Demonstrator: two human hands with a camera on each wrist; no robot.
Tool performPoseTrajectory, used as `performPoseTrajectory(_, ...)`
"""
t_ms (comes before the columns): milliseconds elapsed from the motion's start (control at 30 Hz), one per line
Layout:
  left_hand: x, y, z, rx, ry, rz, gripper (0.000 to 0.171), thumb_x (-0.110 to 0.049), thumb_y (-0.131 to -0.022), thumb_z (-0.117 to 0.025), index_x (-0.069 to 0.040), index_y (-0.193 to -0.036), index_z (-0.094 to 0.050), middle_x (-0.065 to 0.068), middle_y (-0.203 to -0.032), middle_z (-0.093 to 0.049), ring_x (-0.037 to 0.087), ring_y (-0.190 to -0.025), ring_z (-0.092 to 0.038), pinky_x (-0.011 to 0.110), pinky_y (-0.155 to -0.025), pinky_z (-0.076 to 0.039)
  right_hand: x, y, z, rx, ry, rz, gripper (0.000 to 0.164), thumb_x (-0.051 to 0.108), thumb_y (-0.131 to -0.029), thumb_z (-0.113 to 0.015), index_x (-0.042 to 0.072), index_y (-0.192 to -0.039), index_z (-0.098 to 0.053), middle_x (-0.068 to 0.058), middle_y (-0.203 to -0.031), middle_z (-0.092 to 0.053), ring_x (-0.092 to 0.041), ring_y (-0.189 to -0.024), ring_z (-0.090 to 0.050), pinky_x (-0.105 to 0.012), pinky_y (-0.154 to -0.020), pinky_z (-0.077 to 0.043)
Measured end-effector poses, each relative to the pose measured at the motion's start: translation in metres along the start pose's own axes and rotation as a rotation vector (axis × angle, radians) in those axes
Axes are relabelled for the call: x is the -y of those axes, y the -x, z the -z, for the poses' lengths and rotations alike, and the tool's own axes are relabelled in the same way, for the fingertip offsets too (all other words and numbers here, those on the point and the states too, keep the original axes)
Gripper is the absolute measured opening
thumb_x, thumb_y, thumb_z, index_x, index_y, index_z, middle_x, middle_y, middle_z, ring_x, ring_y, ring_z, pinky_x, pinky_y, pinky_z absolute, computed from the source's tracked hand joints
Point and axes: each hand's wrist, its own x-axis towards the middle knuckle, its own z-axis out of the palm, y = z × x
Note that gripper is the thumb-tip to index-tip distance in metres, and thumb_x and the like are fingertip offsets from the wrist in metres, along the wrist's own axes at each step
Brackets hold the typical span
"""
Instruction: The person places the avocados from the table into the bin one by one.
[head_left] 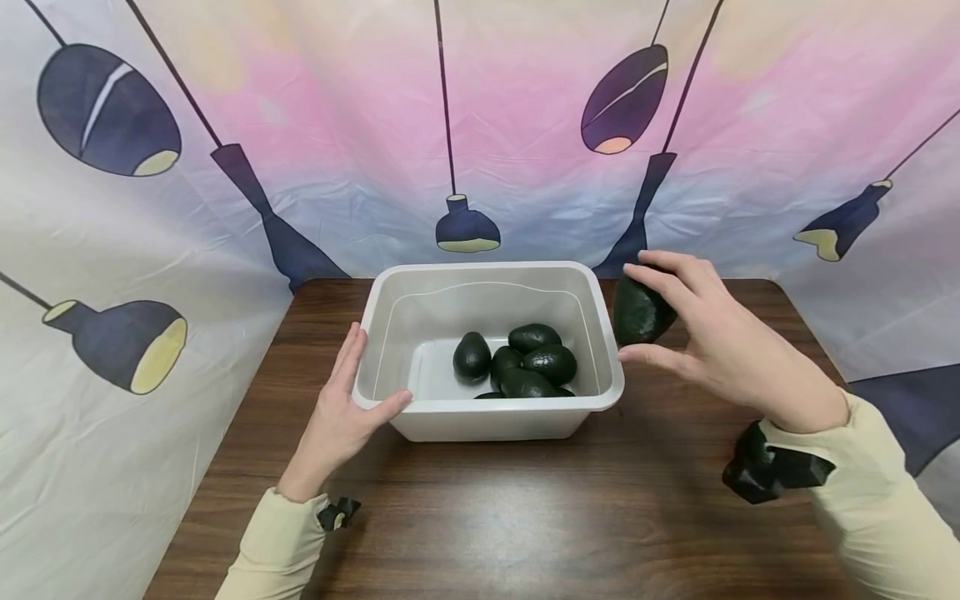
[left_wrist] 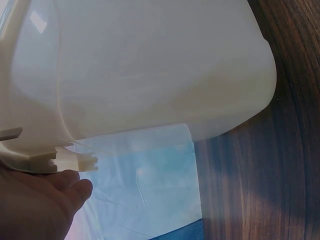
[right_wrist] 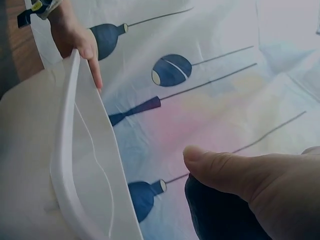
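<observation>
My right hand (head_left: 723, 342) holds a dark green avocado (head_left: 640, 312) between thumb and fingers, just outside the right rim of a white plastic bin (head_left: 491, 421). In the right wrist view my thumb (right_wrist: 217, 167) lies against the avocado (right_wrist: 220, 212), whose lower part runs out of the frame. My left hand (head_left: 339, 417) rests at the bin's front left corner, its thumb over the front rim and its fairly straight fingers along the left side. Several avocados (head_left: 552, 364) lie inside, mostly grouped at the right; the front wall partly hides some.
The bin stands near the back of a dark wooden table (head_left: 480, 517). Behind the table hangs a pastel cloth (head_left: 360, 117) printed with dark lamps. Black straps with small devices (head_left: 776, 462) sit on both wrists over cream sleeves.
</observation>
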Motion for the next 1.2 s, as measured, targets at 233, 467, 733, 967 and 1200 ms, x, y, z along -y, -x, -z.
performPoseTrajectory(233, 0.000, 0.000, 0.000, 0.002, 0.005, 0.006, 0.099, -0.031, -0.080, -0.081, -0.012, -0.156, -0.020, -0.007, -0.161, -0.011, 0.023, -0.146, -0.017, 0.055, -0.110, -0.024, 0.008, -0.012, -0.012, 0.048, -0.019, 0.067, 0.092, 0.034, -0.072, -0.087, 0.013, -0.149, -0.040, -0.012, -0.147, -0.036, -0.028, -0.132, -0.036, -0.040, -0.098, -0.038)
performPoseTrajectory(467, 0.002, 0.000, -0.001, 0.004, 0.018, 0.009, 0.101, -0.031, -0.079, -0.082, -0.013, -0.156, -0.019, -0.010, -0.161, -0.009, 0.022, -0.145, -0.016, 0.055, -0.109, -0.024, 0.007, -0.021, -0.023, 0.040, -0.049, 0.145, 0.095, 0.036, -0.072, -0.086, 0.014, -0.150, -0.038, -0.013, -0.145, -0.038, -0.027, -0.128, -0.040, -0.037, -0.095, -0.039)
performPoseTrajectory(733, 0.001, 0.000, 0.000, -0.003, 0.017, 0.004, 0.101, -0.030, -0.079, -0.083, -0.013, -0.156, -0.021, -0.009, -0.161, -0.010, 0.021, -0.145, -0.016, 0.053, -0.110, -0.024, 0.004, -0.024, -0.033, 0.078, -0.047, 0.132, 0.090, 0.039, -0.074, -0.085, 0.010, -0.147, -0.041, -0.016, -0.145, -0.038, -0.029, -0.128, -0.040, -0.042, -0.096, -0.039)
performPoseTrajectory(967, -0.001, 0.000, 0.000, 0.003, 0.032, -0.001, 0.099, -0.028, -0.079, -0.082, -0.012, -0.156, -0.021, -0.007, -0.161, -0.011, 0.022, -0.146, -0.016, 0.054, -0.110, -0.023, 0.000, -0.027, -0.042, 0.093, -0.021, 0.153, 0.086, 0.042, -0.073, -0.084, 0.007, -0.142, -0.046, -0.019, -0.145, -0.039, -0.033, -0.128, -0.040, -0.047, -0.099, -0.037)
performPoseTrajectory(1200, 0.001, -0.001, -0.001, -0.001, 0.032, 0.007, 0.101, -0.028, -0.078, -0.083, -0.013, -0.156, -0.021, -0.009, -0.161, -0.011, 0.020, -0.145, -0.016, 0.052, -0.110, -0.024, -0.002, -0.024, -0.041, 0.097, -0.008, 0.119, 0.081, 0.042, -0.076, -0.082, 0.009, -0.141, -0.047, -0.019, -0.144, -0.039, -0.033, -0.128, -0.039, -0.050, -0.100, -0.035)
